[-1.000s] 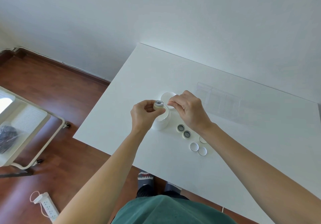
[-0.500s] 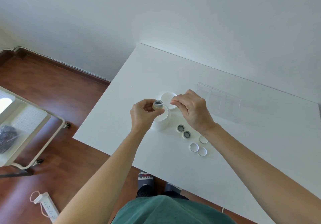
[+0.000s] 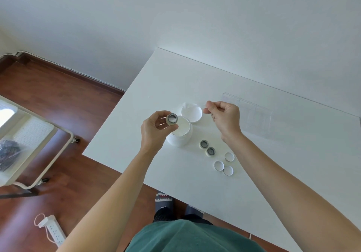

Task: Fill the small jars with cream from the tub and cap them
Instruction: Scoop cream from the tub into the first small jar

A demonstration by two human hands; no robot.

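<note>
My left hand (image 3: pixel 156 129) holds a small jar (image 3: pixel 172 118) tilted over the open white cream tub (image 3: pixel 180 134); white cream shows inside the jar. My right hand (image 3: pixel 224 117) pinches a thin clear spatula (image 3: pixel 197 105) whose tip lies over the tub's lid (image 3: pixel 192 113), which rests upside down behind the tub. Two more small jars (image 3: pixel 204 144) (image 3: pixel 211 151) stand uncapped to the right of the tub. Three white caps (image 3: pixel 219 165) (image 3: pixel 229 156) (image 3: pixel 228 170) lie just beyond them on the white table (image 3: pixel 273 163).
A clear plastic tray (image 3: pixel 252 114) lies at the back right of the table. The table's left edge runs close to the tub. On the wooden floor to the left stand a white cart (image 3: pixel 29 144) and a power strip (image 3: pixel 52 230).
My right hand has drawn back to the right, away from the held jar, carrying the spatula over the lid. The jar in my left hand now shows cream inside.
</note>
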